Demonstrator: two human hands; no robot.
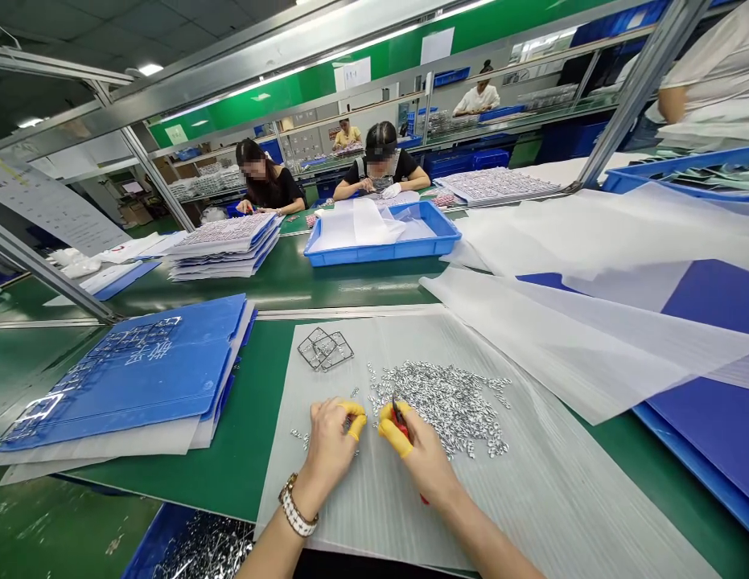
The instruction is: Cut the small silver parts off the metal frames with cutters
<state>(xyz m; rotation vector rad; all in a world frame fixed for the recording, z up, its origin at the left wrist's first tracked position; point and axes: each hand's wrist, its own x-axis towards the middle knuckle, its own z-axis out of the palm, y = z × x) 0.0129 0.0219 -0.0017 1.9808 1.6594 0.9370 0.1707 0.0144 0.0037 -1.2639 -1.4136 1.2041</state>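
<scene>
Legible text: none. White sheets (438,45) on green wall panel (302,84) — print too small to read. Large printed chart (48,205), far left — blurred. Wristwatch (297,507) behind left hand (329,450) — dial unreadable.

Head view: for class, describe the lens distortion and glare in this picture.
In the head view, wide-angle distortion makes the frame post lean steeply; ceiling lights leave glare streaks on the green bench; the metal parts still look fairly sharp.
</scene>
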